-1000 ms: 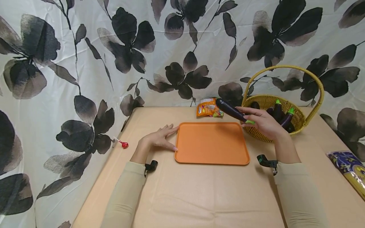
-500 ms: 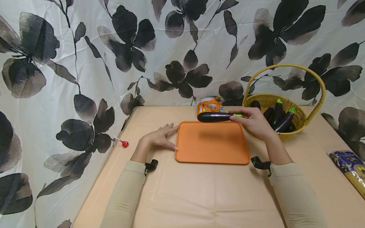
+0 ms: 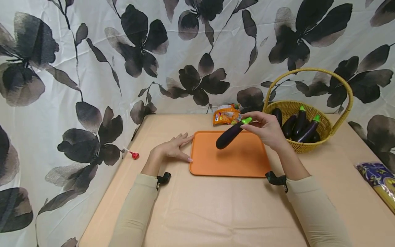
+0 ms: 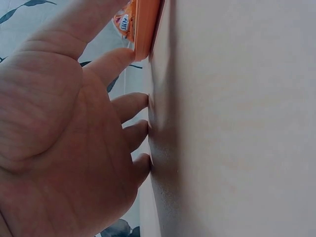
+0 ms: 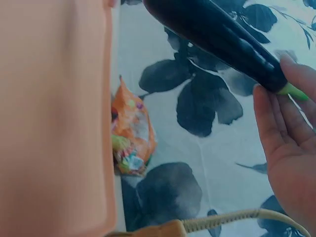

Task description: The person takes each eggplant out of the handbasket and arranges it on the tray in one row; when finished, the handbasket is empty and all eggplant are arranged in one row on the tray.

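An eggplant [image 3: 229,136] with a green stem is held above the orange tray [image 3: 210,168], tilted, its round end toward the lower left. My right hand [image 3: 267,129] pinches it near the stem between fingers and thumb; the right wrist view shows the same eggplant [image 5: 217,37] clear of the tray. My left hand [image 3: 172,149] touches the tray's left edge with its thumb and index finger. In the left wrist view the other fingertips of that hand [image 4: 69,128] rest on the table.
A yellow wicker basket [image 3: 328,136] holding several eggplants stands at the back right. Behind the tray lies an orange snack bag [image 3: 224,116]. A red lollipop [image 3: 135,155] is at the left edge, and a blue and yellow packet [image 3: 378,181] at the right.
My right hand has carried the eggplant leftward from beside the basket to over the tray. The eggplant has swung so its round end points down and left. My left hand stays put.
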Demonstrator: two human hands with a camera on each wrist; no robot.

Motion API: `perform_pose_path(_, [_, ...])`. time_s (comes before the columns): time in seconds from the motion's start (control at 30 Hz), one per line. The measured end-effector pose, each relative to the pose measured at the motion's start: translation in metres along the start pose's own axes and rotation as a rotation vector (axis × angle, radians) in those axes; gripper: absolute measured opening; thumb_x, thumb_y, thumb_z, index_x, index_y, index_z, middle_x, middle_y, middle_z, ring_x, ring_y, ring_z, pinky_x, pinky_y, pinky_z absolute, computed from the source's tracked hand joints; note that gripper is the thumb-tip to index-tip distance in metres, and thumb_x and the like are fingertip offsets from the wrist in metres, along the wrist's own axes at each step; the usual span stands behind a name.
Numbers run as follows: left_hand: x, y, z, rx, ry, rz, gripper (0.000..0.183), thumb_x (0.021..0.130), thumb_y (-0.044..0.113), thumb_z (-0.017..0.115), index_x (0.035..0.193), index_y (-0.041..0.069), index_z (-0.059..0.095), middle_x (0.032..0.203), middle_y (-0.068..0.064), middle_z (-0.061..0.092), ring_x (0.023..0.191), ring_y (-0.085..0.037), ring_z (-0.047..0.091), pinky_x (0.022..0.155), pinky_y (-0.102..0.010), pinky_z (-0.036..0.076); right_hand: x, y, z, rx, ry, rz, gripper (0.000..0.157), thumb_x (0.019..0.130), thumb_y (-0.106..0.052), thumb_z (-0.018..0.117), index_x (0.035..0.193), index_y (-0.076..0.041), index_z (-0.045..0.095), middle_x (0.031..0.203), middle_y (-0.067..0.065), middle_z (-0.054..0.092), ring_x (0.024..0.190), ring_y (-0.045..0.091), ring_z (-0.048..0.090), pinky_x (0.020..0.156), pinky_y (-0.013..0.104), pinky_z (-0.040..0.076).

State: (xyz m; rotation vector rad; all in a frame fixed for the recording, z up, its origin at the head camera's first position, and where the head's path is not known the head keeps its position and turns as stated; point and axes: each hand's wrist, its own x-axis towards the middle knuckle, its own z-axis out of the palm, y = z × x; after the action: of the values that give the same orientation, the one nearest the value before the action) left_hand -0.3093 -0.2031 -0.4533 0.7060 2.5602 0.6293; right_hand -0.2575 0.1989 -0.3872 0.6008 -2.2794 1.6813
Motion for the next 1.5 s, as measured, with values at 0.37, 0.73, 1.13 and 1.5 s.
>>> perform_pose_path(0.37, [-0.001, -0.002, 0.002, -0.011, -0.001, -0.027, 0.12, 0.073, 0.063, 0.088, 0.167, 0.034, 0.021, 0.176, -0.012, 0.005, 0.163, -0.037, -0.004, 0.128, -0.065, 0.001, 0.01, 0.021, 0.035, 0.043, -0.015, -0.068, 0.047, 0.097, -0.002, 0.072, 0.143, -0.006, 0.064, 0.11, 0.026, 0.073, 0.097, 0.012, 0.069, 0.082, 0.016, 0.058])
perform_pose_path(0.73, [0.001, -0.002, 0.002, -0.012, 0.001, -0.023, 0.119, 0.073, 0.063, 0.088, 0.167, 0.034, 0.022, 0.177, -0.011, 0.005, 0.163, -0.035, -0.004, 0.129, -0.063, 0.0, 0.016, 0.036, 0.067, 0.045, -0.074, -0.018, 0.039, 0.097, -0.008, 0.073, 0.136, -0.009, 0.07, 0.115, 0.02, 0.076, 0.085, 0.009, 0.072, 0.074, 0.024, 0.061])
perform_pose_path(1.13, [0.001, -0.001, 0.001, -0.016, -0.001, -0.004, 0.118, 0.074, 0.059, 0.089, 0.167, 0.031, 0.022, 0.176, -0.014, 0.006, 0.163, -0.038, -0.004, 0.129, -0.063, -0.001, 0.03, 0.049, 0.088, -0.085, -0.214, 0.041, 0.029, 0.099, -0.017, 0.073, 0.127, -0.013, 0.077, 0.125, 0.012, 0.075, 0.109, 0.023, 0.068, 0.088, 0.033, 0.06])
perform_pose_path(1.5, [0.001, -0.002, 0.0, -0.002, -0.002, 0.002, 0.12, 0.074, 0.063, 0.087, 0.168, 0.03, 0.021, 0.176, -0.015, 0.006, 0.163, -0.04, -0.002, 0.13, -0.062, 0.0, 0.039, 0.052, 0.111, -0.236, -0.27, 0.06, 0.042, 0.096, -0.02, 0.077, 0.137, -0.014, 0.07, 0.142, 0.012, 0.064, 0.124, 0.033, 0.065, 0.105, 0.051, 0.054])
